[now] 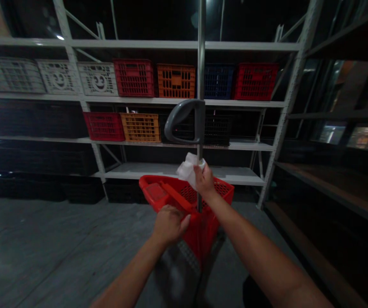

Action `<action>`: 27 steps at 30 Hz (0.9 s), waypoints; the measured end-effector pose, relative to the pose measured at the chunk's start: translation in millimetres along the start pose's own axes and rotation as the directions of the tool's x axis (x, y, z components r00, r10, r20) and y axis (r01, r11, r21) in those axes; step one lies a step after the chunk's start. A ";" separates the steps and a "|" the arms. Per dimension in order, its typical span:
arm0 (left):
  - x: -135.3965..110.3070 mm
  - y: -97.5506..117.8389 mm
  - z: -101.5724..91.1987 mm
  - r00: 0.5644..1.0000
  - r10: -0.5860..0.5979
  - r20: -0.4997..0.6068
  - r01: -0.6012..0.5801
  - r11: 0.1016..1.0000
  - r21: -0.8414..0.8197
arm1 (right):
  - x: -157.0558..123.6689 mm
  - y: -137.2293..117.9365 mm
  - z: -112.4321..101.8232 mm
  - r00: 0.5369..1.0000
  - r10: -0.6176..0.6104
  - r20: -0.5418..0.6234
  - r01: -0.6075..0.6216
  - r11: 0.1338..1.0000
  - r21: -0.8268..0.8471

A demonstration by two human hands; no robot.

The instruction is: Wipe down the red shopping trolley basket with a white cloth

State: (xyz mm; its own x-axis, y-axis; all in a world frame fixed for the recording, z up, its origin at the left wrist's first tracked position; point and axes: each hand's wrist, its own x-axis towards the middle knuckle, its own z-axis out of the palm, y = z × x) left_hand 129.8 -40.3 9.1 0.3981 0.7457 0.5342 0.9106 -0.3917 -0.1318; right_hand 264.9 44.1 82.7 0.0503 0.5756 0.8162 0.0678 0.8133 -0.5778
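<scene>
**Cloth low on the pole**

The left hand point(168, 223) grips the red basket point(158, 188) by its near rim. Just above the basket, the right hand point(204, 180) pinches a white cloth point(188, 169) on the pole point(201, 64), low down. The grey handle point(180, 115) higher up is not yet touched.

We see a dim scene: glare streaks the left shelves point(26, 137), the top falls to black, and wide-angle distortion bows the edges.

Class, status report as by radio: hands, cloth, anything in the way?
Left hand grips basket rim. Right hand holds cloth on pole. Crates shelved behind.
</scene>
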 end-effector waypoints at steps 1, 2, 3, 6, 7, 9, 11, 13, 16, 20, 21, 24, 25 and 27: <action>0.9 -2.6 1.9 1.000 0.008 -0.009 -0.008 1.000 -0.002 | -15.6 10.9 -0.3 1.000 0.025 0.011 -0.025 1.000 -0.018; 1.7 -5.2 3.8 1.000 0.014 -0.022 -0.015 1.000 -0.003 | -30.9 21.5 -0.7 0.998 0.053 0.028 -0.052 0.998 -0.038; 2.7 -8.0 5.4 0.999 0.019 -0.036 -0.019 1.000 -0.004 | -45.5 31.4 -1.3 0.995 0.082 0.053 -0.079 0.995 -0.061; 5.1 -18.0 8.2 0.997 0.038 -0.065 -0.039 0.999 -0.015 | -80.8 52.4 -6.0 0.970 0.159 0.183 -0.131 0.979 -0.155; 5.8 -22.0 8.1 0.997 0.054 -0.063 -0.056 0.998 -0.026 | -88.5 56.2 -8.9 0.960 0.169 0.225 -0.122 0.971 -0.208; 6.6 -30.3 6.1 0.995 0.089 -0.045 -0.092 0.994 -0.052 | -97.1 60.6 -16.4 0.938 0.142 0.317 -0.030 0.942 -0.333; 6.8 -37.7 1.8 0.994 0.105 -0.019 -0.106 0.991 -0.082 | -98.4 63.2 -24.9 0.894 0.087 0.439 0.123 0.895 -0.429; 6.9 -42.0 -4.1 0.994 0.105 0.004 -0.104 0.988 -0.116 | -96.5 66.4 -32.0 0.821 0.064 0.567 0.243 0.859 -0.451; 6.7 -38.8 -13.0 0.997 0.063 0.040 -0.058 0.993 -0.107 | -97.3 72.3 -36.5 0.766 0.074 0.639 0.277 0.858 -0.432; 5.7 -23.9 -17.2 0.997 -0.033 0.074 0.032 0.999 0.016 | -108.4 79.3 -32.6 0.829 0.053 0.557 0.212 0.892 -0.400; 5.5 -21.2 -16.3 0.997 -0.041 0.070 0.039 0.999 0.030 | -109.6 80.9 -31.6 0.853 0.068 0.517 0.162 0.908 -0.386; 5.5 -20.4 -10.9 0.996 -0.083 0.036 0.082 0.996 0.046 | -99.7 85.7 -32.1 0.932 0.239 0.271 -0.118 0.910 -0.397; 5.9 -22.1 -8.7 0.995 -0.100 0.029 0.099 0.994 0.049 | -91.8 86.8 -32.7 0.945 0.285 0.163 -0.195 0.886 -0.420; 6.7 -26.6 -4.8 0.992 -0.126 0.017 0.125 0.991 0.058 | -73.6 87.8 -31.7 0.965 0.260 0.031 -0.214 0.853 -0.476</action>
State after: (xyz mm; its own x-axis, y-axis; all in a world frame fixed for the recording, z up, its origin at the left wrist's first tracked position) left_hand 107.7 -27.5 20.2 0.2823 0.7981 0.5323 0.9580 -0.2638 -0.1125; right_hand 298.8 70.4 -28.2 0.0353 0.7694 0.6377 0.5210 0.5304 -0.6688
